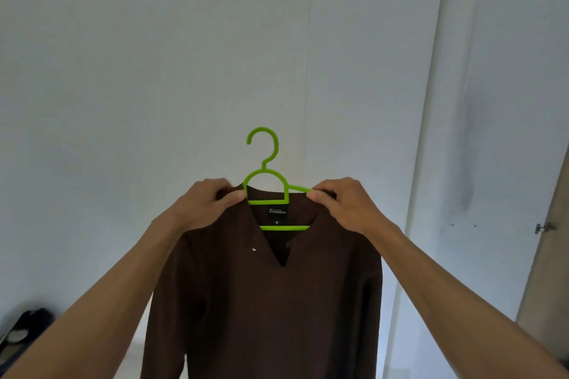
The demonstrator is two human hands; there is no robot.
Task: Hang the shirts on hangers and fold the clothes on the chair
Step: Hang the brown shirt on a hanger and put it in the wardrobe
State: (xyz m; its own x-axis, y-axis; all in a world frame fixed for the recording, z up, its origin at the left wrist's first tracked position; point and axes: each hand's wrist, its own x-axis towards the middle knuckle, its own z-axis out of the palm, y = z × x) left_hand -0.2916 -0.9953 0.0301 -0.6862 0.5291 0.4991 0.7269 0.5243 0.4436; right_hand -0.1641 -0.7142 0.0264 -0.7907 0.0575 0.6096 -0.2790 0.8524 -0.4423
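A dark brown long-sleeved shirt (264, 301) with a V-shaped neck slit hangs in front of me, held up in the air. A lime green plastic hanger (267, 181) sits inside its neckline, hook up and free of any rail. My left hand (206, 204) pinches the shirt's left shoulder over the hanger arm, thumb against the green plastic. My right hand (341, 203) grips the right shoulder, where a bare stretch of the green arm still shows above the cloth. A black label is visible inside the collar.
A plain white wall (154, 71) fills the background. A door edge with a metal latch (545, 228) stands at the right. A dark object (24, 329) lies low at the left edge.
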